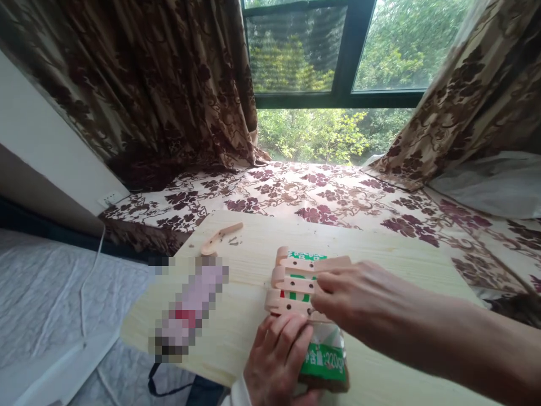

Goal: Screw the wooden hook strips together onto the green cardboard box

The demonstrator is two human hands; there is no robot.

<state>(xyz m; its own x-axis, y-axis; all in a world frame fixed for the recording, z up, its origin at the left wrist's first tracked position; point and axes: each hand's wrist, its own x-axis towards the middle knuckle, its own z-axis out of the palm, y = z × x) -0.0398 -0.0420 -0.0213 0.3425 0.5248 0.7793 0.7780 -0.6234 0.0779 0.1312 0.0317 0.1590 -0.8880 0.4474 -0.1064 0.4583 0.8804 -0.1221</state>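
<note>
A green and white package [323, 361] lies on the light wooden table, with several pale pink-beige strips [296, 283] side by side across its upper part. The strips curl over at their left ends and carry small dark dots. My left hand [281, 349] presses its bent fingers on the lowest strip and the package's left side. From the right, my right hand [338, 287] reaches over the strips' right ends, its fingers closed near the middle strip; what they pinch is hidden.
A loose curved strip [220, 238] lies at the table's back left beside small metal bits [234, 241]. A blurred-out pink object [194, 310] with a dark cord is at the left. Beyond the table [359, 237] are a floral-covered ledge [313, 194], curtains and a window.
</note>
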